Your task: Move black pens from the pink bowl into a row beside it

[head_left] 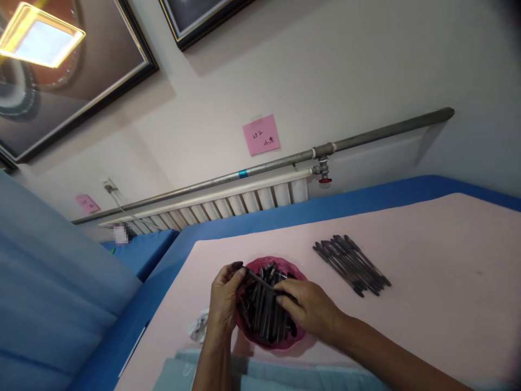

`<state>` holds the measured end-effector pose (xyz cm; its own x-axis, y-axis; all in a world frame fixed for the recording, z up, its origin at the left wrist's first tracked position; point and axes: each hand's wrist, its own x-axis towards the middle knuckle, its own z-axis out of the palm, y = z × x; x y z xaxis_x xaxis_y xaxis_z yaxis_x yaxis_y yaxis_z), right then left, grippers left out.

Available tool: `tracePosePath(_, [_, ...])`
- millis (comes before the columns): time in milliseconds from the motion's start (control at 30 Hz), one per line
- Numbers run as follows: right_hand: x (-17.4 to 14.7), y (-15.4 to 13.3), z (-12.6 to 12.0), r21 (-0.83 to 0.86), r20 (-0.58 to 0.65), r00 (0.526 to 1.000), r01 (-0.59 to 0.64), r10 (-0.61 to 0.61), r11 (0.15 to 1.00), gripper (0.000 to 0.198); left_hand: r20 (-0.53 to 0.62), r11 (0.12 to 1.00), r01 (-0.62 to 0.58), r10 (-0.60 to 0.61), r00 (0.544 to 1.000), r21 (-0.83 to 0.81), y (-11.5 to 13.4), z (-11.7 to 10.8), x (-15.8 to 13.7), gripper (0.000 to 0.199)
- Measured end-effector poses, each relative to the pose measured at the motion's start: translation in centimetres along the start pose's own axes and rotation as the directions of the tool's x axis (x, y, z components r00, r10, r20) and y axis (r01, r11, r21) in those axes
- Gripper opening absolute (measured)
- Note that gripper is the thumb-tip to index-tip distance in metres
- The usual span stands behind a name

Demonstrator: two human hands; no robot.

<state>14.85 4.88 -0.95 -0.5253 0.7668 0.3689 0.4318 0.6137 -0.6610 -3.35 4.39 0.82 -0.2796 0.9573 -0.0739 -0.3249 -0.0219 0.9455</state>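
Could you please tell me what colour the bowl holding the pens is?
The bowl is deep pink, as best seen in the head view.

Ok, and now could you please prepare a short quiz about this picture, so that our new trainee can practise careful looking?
1. Above the bowl, what do the left hand and the right hand hold between them?
2. True or false: the bowl is empty.
3. Where does the row of pens lie?
A) To the left of the bowl
B) To the right of the bowl
C) Inside the bowl

Key:
1. A pen.
2. False; many pens lie in it.
3. B
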Motion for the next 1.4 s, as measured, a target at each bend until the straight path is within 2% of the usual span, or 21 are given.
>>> tracePosePath(233, [0.0,0.0,0.0,-0.02,0.011,1.0,-0.005,0.006,1.0,0.017,0.028,0.999,-0.02,0.019,0.999,0.05,0.2,0.2,-0.3,0.034])
tracePosePath(433, [0.0,-0.3,-0.1,-0.013,0.007,1.0,-0.023,0.023,1.0,0.018,0.009,0.999,-0.032,0.031,0.999,0.022,0.1,0.6,-0.5,0.025])
tracePosePath(700, [0.0,-0.2,-0.1,0.004,0.013,0.999,-0.034,0.034,0.999,0.017,0.042,0.999,0.013,-0.014,0.999,0.032,-0.1,0.6,-0.5,0.027])
tracePosePath(967, [0.1,-0.5,-0.4,0.012,0.022,0.998,-0.066,0.066,0.998,0.016,0.072,0.995,0.098,-0.098,0.993,-0.009,-0.7,0.7,-0.4,0.021])
tracePosePath(1400, [0.1,-0.6,-0.4,0.045,0.0,0.997,-0.081,0.081,0.996,0.012,0.124,0.993,0.09,-0.099,0.987,0.076,-0.9,1.1,-0.7,0.022])
